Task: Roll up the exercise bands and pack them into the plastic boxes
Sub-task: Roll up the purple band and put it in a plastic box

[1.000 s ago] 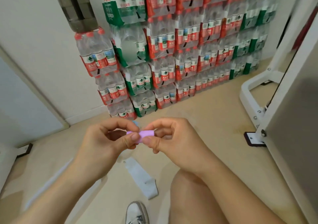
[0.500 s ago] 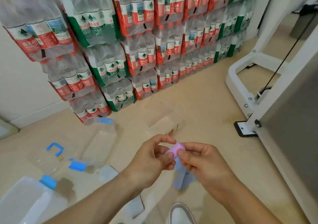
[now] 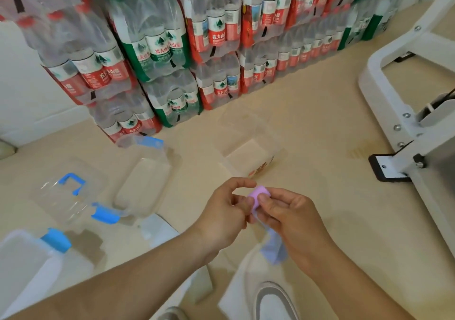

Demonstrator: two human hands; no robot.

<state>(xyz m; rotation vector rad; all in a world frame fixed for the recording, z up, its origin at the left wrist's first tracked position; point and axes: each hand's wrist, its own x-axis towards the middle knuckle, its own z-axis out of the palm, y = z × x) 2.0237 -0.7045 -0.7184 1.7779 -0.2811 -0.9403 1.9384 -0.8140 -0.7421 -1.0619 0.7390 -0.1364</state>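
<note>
A purple exercise band (image 3: 258,195) is partly rolled into a small roll at the centre of the head view. Both hands pinch that roll: my left hand (image 3: 225,212) from the left, my right hand (image 3: 289,218) from the right. The band's loose tail (image 3: 274,248) hangs down below my right hand. On the floor ahead lie clear plastic boxes: an open one (image 3: 248,145) just beyond my hands, another with blue clips (image 3: 142,184) to the left, and a lid with a blue handle (image 3: 71,186) further left. A pale band (image 3: 160,228) lies flat on the floor under my left forearm.
Shrink-wrapped packs of water bottles (image 3: 177,44) are stacked along the far wall. A white metal machine frame (image 3: 403,113) stands at the right. A frosted box with a blue clip (image 3: 27,260) sits at the lower left. My shoe (image 3: 273,302) shows at the bottom.
The view has tilted down and closer to the floor, bringing the boxes into sight. My hands kept hold of the purple roll, which has turned so one end faces up.
</note>
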